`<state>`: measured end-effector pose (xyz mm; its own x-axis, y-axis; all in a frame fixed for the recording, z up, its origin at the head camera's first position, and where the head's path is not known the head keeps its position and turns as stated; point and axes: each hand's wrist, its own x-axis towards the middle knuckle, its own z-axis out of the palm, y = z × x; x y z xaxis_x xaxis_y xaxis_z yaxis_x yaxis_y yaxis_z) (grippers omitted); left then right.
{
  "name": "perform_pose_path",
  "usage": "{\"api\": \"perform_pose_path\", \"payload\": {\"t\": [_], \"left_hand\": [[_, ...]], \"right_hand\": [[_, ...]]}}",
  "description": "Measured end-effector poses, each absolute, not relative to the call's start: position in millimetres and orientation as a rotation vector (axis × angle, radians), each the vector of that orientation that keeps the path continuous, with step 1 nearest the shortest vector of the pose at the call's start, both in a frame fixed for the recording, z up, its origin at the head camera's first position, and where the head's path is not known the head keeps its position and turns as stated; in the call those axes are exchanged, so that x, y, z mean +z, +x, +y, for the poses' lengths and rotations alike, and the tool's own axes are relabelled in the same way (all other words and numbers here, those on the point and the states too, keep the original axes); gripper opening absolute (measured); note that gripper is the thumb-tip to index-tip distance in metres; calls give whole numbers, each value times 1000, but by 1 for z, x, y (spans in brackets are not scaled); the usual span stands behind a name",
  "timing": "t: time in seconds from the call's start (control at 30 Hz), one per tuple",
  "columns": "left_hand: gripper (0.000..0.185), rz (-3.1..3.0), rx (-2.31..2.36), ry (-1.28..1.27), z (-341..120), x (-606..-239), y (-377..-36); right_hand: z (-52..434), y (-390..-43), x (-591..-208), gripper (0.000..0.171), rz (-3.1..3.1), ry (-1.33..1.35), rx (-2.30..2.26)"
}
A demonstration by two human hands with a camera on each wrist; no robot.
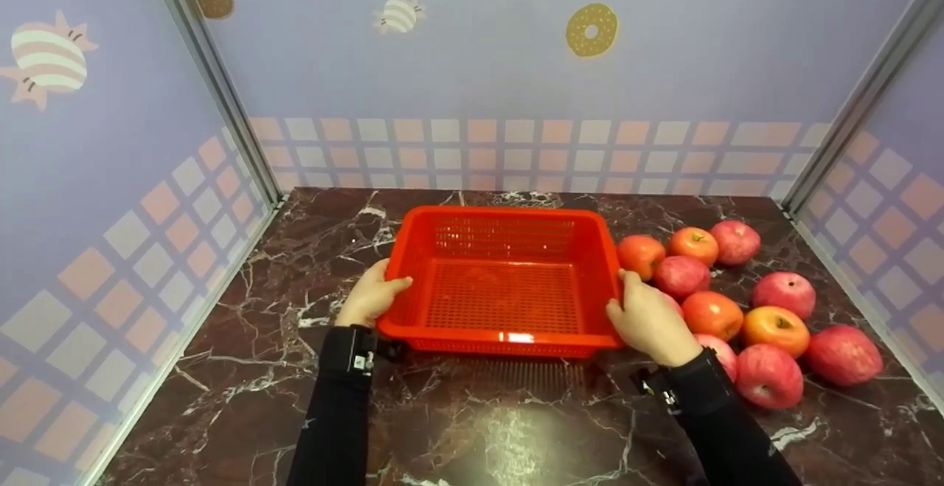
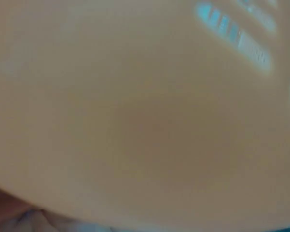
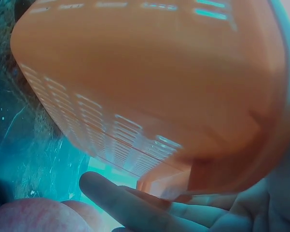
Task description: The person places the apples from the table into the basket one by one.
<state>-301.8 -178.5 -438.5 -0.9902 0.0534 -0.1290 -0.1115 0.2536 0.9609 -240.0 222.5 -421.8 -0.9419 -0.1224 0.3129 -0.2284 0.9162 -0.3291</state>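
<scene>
Blurred close-up of an orange basket wall filling the frame; pale slots at upper right.

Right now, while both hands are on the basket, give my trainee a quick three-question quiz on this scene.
1. True or false: the red basket has fruit in it.
2. On which side of the basket do the apples lie: A) the person's left, B) the person's right, C) behind it by the wall?
3. What does each hand hold?

Key
1. False: only its bare mesh floor shows.
2. B: they lie clustered on the marble table, beside the right hand.
3. The left hand grips the basket's left rim and the right hand its right rim, thumbs over the edge.
</scene>
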Motion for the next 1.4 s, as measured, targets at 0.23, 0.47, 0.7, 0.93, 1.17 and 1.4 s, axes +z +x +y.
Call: {"api": "perform_pose_path", "payload": {"t": [0.23, 0.47, 0.7, 0.93, 1.17, 1.4], "left_hand": [[53, 2398, 1848, -37, -178, -441, -301], [54, 2409, 1837, -6, -179, -439, -301], [53, 2409, 1833, -14, -177, -438, -301], [53, 2454, 1806, -17, -176, -438, -299], [53, 2429, 1826, -29, -175, -438, -299], [53, 2421, 1829, -26, -175, -440, -301]], "right_hand": [[225, -239, -421, 50, -2817, 266, 578], [235, -240, -418, 57, -2884, 297, 722], [254, -236, -412, 59, -2902, 283, 933], [270, -221, -408, 50, -2877, 277, 875], [293, -202, -419, 30, -2770, 344, 586], [307, -189, -430, 44, -2844, 280, 387]]}}
